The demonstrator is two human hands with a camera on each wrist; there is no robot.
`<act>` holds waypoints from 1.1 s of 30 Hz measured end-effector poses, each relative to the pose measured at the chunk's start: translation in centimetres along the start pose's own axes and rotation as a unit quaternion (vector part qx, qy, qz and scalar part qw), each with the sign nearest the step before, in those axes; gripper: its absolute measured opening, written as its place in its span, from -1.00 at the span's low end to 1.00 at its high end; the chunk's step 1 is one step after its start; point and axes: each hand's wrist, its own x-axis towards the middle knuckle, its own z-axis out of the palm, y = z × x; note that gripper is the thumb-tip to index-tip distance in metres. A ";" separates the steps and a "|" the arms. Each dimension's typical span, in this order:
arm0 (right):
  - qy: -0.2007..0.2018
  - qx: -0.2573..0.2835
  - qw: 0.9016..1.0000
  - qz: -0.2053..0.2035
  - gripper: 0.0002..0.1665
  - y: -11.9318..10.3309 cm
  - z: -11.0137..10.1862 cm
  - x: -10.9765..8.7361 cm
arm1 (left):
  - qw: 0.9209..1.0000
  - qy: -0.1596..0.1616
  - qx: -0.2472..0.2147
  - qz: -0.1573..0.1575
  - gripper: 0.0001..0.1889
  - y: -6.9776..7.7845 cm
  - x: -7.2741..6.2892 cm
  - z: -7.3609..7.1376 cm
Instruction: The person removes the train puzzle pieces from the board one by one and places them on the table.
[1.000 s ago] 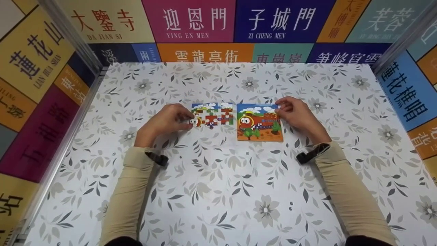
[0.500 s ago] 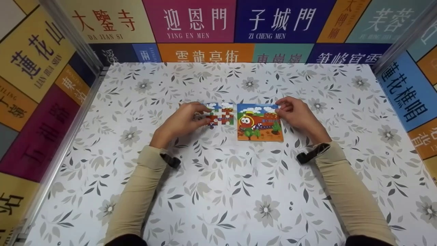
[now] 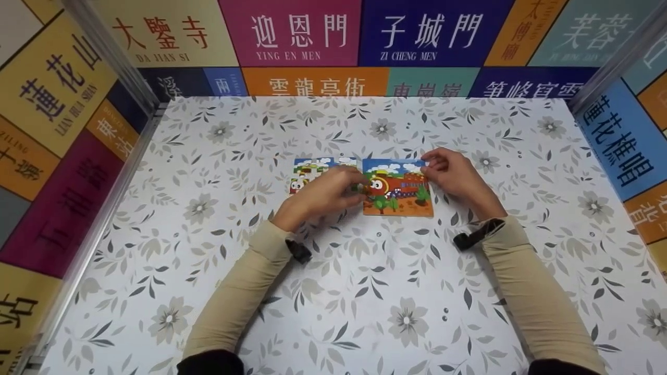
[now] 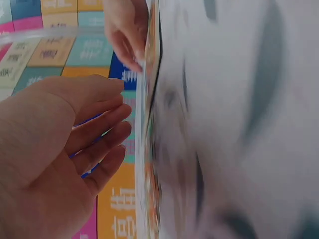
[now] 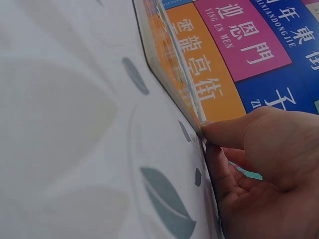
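Note:
A square picture board [image 3: 401, 195] with a cartoon train lies flat on the table. My right hand [image 3: 452, 174] is at its upper right corner. In the right wrist view the thumb and a bent finger of the right hand [image 5: 271, 164] pinch the board's corner [image 5: 172, 89]. Left of the board lie interlocked jigsaw pieces [image 3: 305, 169] with a matching train picture, partly covered by my left hand [image 3: 328, 192]. Its fingertips reach the board's left edge. In the left wrist view the left hand [image 4: 65, 139] has its fingers loosely bent, holding nothing.
The table [image 3: 333, 291] has a white cover with grey flowers and leaves. Coloured panels [image 3: 297, 31] with large lettering stand behind it and along both sides. A dark wrist camera [image 3: 298, 251] sits at the left cuff, another dark wrist camera [image 3: 469, 239] at the right.
My left hand has moved right across the jigsaw, from its left edge to the left edge of the picture board. The right hand has stayed at the board's corner.

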 end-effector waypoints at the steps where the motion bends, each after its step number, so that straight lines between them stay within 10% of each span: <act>1: 0.000 -0.001 1.000 0.000 -0.57 0.0 0.0 0.0 | 1.000 -0.005 0.001 0.003 -0.70 0.3 0.4 0.3; 15: 0.008 -0.002 0.999 -0.030 -0.57 0.0 0.0 -0.2 | 0.994 -0.058 0.083 -0.041 -0.54 3.4 4.3 3.7; 33: 0.016 -0.009 0.999 -0.033 -0.60 0.3 -0.1 -0.1 | 0.995 -0.060 0.024 0.077 -0.95 5.7 8.7 6.4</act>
